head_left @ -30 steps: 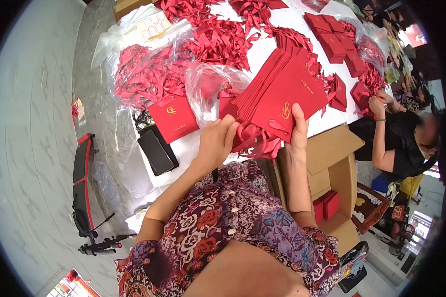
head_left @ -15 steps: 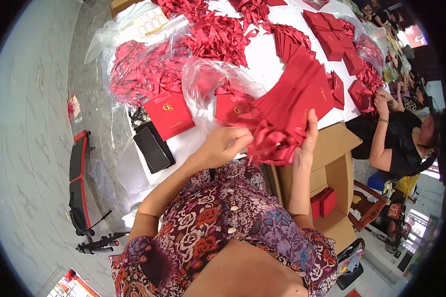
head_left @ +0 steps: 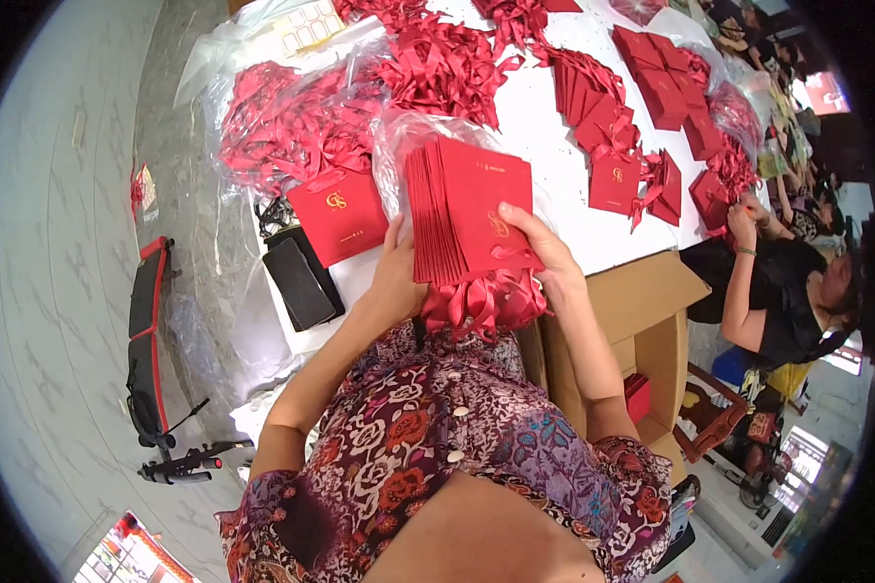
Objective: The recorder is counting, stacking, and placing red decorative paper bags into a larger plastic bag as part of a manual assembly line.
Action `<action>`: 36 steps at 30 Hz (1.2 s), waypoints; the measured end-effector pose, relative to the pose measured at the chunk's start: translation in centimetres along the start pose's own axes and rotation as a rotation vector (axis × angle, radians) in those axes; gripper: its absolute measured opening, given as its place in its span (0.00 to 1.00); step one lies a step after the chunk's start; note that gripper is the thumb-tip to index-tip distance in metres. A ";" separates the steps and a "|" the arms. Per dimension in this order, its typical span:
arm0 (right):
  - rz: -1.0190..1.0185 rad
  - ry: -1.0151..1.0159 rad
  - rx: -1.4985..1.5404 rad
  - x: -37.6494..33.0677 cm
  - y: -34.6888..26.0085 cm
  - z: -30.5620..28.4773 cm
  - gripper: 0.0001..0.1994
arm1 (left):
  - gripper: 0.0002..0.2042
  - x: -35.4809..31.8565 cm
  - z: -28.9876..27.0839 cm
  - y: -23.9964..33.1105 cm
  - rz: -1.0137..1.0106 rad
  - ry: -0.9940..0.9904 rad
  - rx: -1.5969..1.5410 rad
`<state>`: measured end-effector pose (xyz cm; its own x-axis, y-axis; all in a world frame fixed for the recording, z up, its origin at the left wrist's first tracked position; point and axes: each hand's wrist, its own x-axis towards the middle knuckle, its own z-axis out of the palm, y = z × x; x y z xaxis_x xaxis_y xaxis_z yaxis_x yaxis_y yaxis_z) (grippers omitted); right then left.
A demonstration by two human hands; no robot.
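Between my hands is a thick stack of flat red paper gift bags (head_left: 472,209), its folded edges fanned on the left and its ribbon handles (head_left: 481,303) bunched toward my body. My left hand (head_left: 396,274) closes on the stack's left side; most of its fingers are hidden behind the bags. My right hand (head_left: 544,251) grips the right side, fingers lying on the front bag near its gold print. Behind the stack lies a clear plastic bag (head_left: 391,136). Another red gift bag (head_left: 337,216) lies flat on the table, left of my hands.
Heaps of red ribbon-handled bags (head_left: 442,73) cover the white table (head_left: 525,109). Red boxes (head_left: 663,83) stand at the far right. A black phone-like case (head_left: 301,282) lies at the left edge. An open cardboard box (head_left: 656,291) stands at my right, beside a co-worker (head_left: 787,282).
The stack has swung left and more upright, in front of my chest. My left hand has moved from the ribbons to the stack's left side. More bags on the table at right are uncovered.
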<state>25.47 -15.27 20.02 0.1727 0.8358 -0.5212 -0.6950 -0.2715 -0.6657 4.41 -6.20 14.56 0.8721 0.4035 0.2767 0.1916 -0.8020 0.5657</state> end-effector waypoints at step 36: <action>-0.018 0.194 -0.345 3.2 3.9 -7.1 0.25 | 0.09 2.2 -2.2 2.2 0.042 -0.392 0.066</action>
<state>28.29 -17.06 11.93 0.3344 0.7450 -0.5772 -0.4211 -0.4298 -0.7987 5.72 -6.11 18.10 0.9831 0.1814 -0.0256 0.1693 -0.8458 0.5059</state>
